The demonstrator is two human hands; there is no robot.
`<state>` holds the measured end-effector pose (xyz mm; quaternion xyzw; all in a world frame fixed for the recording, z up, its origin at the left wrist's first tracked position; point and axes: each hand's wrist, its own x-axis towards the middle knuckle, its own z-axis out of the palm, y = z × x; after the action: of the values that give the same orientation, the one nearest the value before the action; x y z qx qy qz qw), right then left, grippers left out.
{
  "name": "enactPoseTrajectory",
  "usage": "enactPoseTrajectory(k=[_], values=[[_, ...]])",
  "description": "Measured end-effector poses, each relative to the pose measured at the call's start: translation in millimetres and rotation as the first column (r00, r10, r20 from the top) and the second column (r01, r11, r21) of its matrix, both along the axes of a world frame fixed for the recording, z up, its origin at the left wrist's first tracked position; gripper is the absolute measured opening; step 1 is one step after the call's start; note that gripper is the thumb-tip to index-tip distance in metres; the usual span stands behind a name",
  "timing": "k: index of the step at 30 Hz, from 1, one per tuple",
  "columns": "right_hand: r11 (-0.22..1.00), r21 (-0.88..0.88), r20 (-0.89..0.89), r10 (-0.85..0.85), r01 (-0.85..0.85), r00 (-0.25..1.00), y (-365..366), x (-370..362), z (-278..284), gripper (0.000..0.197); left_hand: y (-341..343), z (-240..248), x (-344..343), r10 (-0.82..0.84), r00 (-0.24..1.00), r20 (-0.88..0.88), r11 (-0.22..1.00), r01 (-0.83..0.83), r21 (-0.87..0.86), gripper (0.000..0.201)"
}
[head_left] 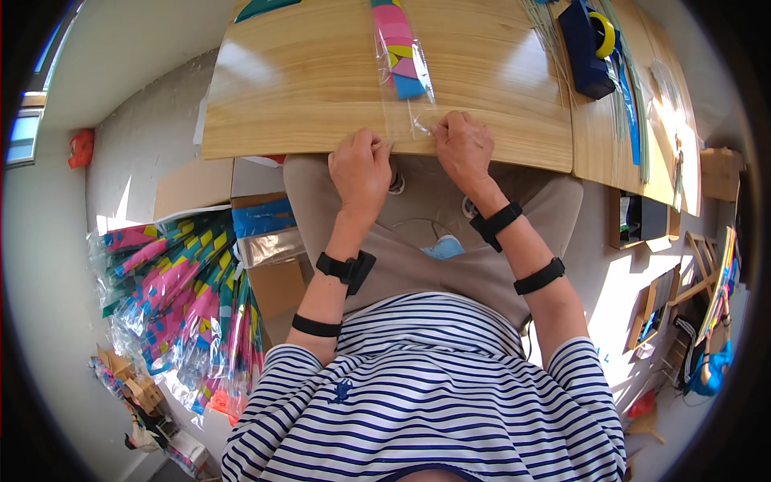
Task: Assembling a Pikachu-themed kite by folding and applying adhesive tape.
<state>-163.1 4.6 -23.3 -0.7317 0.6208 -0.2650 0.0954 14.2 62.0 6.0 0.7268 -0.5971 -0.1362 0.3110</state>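
A long clear plastic sleeve (400,120) lies lengthwise on the wooden table in front of me. Folded pink, blue, yellow and green material (395,34) fills its far part, while the near end is flat and see-through. My left hand (360,175) is closed at the sleeve's near left corner, thumb and fingertips pinched together at the table edge. On the other side, my right hand (466,149) has its fingers curled and pressed onto the sleeve's near right edge. The fingertips of both hands are partly hidden.
A dark blue tape dispenser (588,56) with a yellow roll stands at the table's right, among thin rods (633,88). Many sleeved colourful bundles (185,297) heap beside an open cardboard box (193,186) on my left. Another person (713,365) is at far right.
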Motion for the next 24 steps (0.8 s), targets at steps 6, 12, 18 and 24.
enactPoseTrajectory(k=[6,12,18,24], values=[[1.0,-0.015,-0.004,-0.002,0.002,1.0,-1,-1,-4,0.015,31,22,-23,-0.331,0.909,0.254,0.927,0.364,-0.094,0.049],[1.0,-0.024,-0.016,-0.003,0.003,1.0,0,0,-3,0.014,45,10,-31,-0.423,0.848,0.319,0.898,0.438,0.027,0.069],[1.0,-0.025,-0.026,0.003,-0.004,1.0,0,-1,-3,0.014,45,5,-30,-0.42,0.86,0.29,0.905,0.419,0.07,0.077],[1.0,-0.022,-0.026,0.005,-0.005,1.0,1,-1,-2,0.015,44,3,-30,-0.415,0.863,0.288,0.909,0.408,0.086,0.081]])
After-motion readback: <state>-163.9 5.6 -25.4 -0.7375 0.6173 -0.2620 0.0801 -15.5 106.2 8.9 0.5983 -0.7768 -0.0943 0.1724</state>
